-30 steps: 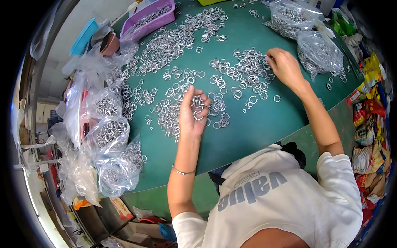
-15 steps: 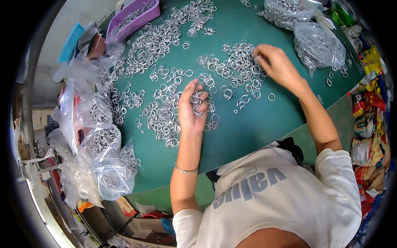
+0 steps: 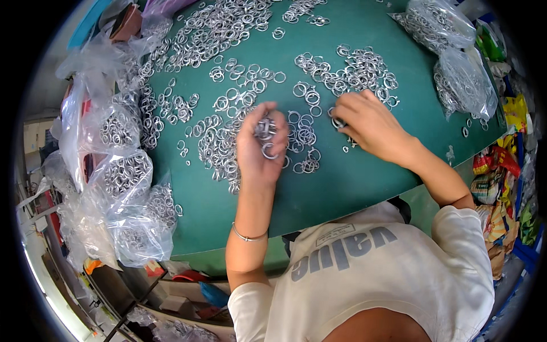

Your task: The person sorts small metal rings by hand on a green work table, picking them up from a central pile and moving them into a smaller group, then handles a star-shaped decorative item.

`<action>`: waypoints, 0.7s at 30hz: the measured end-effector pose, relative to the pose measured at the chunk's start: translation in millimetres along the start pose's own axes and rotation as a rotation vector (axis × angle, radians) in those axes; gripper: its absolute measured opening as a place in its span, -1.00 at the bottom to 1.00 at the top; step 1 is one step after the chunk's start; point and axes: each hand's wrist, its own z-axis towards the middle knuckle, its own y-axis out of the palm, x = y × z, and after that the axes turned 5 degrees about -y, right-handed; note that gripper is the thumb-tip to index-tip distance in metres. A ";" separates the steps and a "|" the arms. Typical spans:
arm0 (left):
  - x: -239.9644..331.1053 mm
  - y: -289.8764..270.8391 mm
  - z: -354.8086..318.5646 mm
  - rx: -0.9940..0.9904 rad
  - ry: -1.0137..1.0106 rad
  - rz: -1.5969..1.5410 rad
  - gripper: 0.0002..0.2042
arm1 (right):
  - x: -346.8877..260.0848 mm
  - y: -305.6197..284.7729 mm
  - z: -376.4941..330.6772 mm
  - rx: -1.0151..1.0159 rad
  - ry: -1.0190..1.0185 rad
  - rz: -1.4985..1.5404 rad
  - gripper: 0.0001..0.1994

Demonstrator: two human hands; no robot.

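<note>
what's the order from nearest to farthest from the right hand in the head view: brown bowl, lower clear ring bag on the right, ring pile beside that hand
1. Ring pile: just beyond the right hand.
2. Lower clear ring bag: off to the right.
3. Brown bowl: at the upper left, across the table.

Lg grey lettering (image 3: 343, 254) on white T-shirt (image 3: 399, 279); rest unreadable.
Runs across chest, upside down in view; sm outlined box (image 3: 339, 232) beside it, its txt too tiny to read. Coloured pkgs (image 3: 503, 162), R side: print too blurred to make out.
</note>
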 end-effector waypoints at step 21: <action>-50.0 1.4 -23.7 -0.551 -0.331 0.266 -0.65 | -22.0 60.4 125.5 -0.157 -0.501 0.154 -0.51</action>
